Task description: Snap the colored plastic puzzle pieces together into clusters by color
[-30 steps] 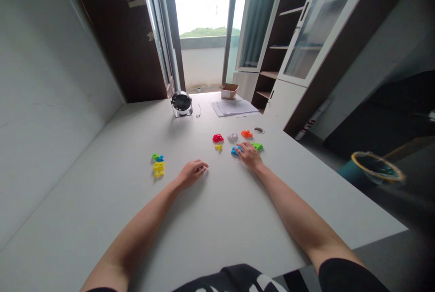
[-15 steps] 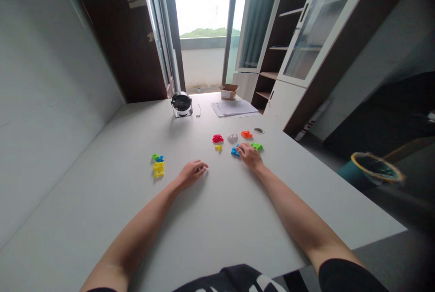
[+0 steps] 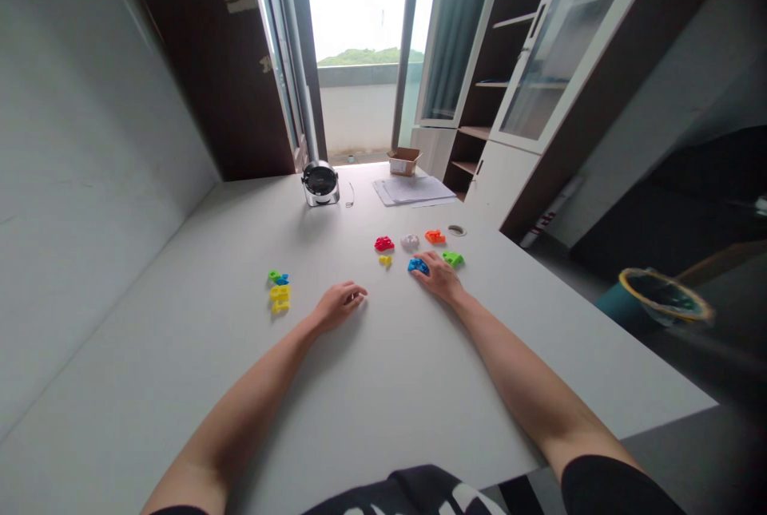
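My right hand [image 3: 442, 279] is at a small pile of blue plastic pieces [image 3: 417, 266], thumb and fingers closed about its right side. The exact piece between the fingertips is too small to make out. My left hand [image 3: 339, 306] rests on the white table, fingers loosely bent and apart, holding nothing. Close to the right hand lie green plastic pieces [image 3: 454, 259], orange pieces [image 3: 435, 236], whitish pieces [image 3: 410, 242], red pieces [image 3: 384, 243] and yellow pieces [image 3: 385, 260]. Left of my left hand are more yellow pieces [image 3: 280, 294], with a green piece [image 3: 274, 276] and a blue piece [image 3: 282, 280] above them.
A round black-and-silver device [image 3: 320, 182] stands at the back of the table [image 3: 383, 387]. Papers [image 3: 413, 190] and a small cardboard box [image 3: 404, 162] are at the far edge. A round hole [image 3: 456, 231] sits near the right edge; a bin [image 3: 665, 295] is on the floor.
My right hand has shifted slightly, and more of the blue pieces shows beside its fingertips. My left hand has stayed in place.
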Demonstrator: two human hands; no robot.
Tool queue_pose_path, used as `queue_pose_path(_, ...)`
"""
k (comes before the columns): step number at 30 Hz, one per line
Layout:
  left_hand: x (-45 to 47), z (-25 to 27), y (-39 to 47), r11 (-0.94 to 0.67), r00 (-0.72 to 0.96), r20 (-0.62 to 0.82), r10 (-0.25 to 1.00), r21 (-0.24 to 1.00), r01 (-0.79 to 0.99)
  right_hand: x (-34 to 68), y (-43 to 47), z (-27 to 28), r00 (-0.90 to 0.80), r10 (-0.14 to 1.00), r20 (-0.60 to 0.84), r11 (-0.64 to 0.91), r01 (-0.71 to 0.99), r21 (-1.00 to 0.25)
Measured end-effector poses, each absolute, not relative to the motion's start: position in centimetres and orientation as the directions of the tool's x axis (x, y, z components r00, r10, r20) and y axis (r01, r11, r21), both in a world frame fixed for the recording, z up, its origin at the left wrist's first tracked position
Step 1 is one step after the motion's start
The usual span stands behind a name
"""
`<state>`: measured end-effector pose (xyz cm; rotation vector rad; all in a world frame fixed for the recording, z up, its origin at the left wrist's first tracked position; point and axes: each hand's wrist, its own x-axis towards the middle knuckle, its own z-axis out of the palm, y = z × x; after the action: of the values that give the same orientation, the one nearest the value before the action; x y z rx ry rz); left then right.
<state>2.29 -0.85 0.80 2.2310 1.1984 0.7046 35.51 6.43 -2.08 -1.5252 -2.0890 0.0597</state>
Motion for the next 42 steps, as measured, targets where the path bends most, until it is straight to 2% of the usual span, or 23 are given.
queue_pose_path(5, 2.3, 0.8, -0.8, -0.482, 0.476, 0.2, 0.856, 0.641, 0.597, 35.5, 6.4, -1.7, -0.212, 0.856, 0.471, 0.39, 0.864, -0.319)
queue_pose_path(8, 2.3, 0.9, -0.9, -0.486, 0.477, 0.205, 0.855, 0.64, 0.595, 35.3, 6.1, -1.4, -0.15, 0.846, 0.511, 0.33, 0.901, -0.281)
queue_pose_path(12, 2.3, 1.0, -0.9, -0.479, 0.473, 0.199, 0.858, 0.644, 0.597, 35.0, 5.8, -1.2, -0.104, 0.883, 0.458, 0.245, 0.934, -0.26)
queue_pose_path(21, 2.3, 1.1, -1.0, -0.493, 0.482, 0.21, 0.851, 0.635, 0.595, 35.0, 5.8, -1.7, -0.198, 0.886, 0.419, 0.334, 0.899, -0.283)
queue_pose_path(42, 2.1, 1.0, -0.9, -0.483, 0.479, 0.195, 0.856, 0.633, 0.605, 34.6, 6.6, -2.2, -0.216, 0.879, 0.425, 0.354, 0.893, -0.278)
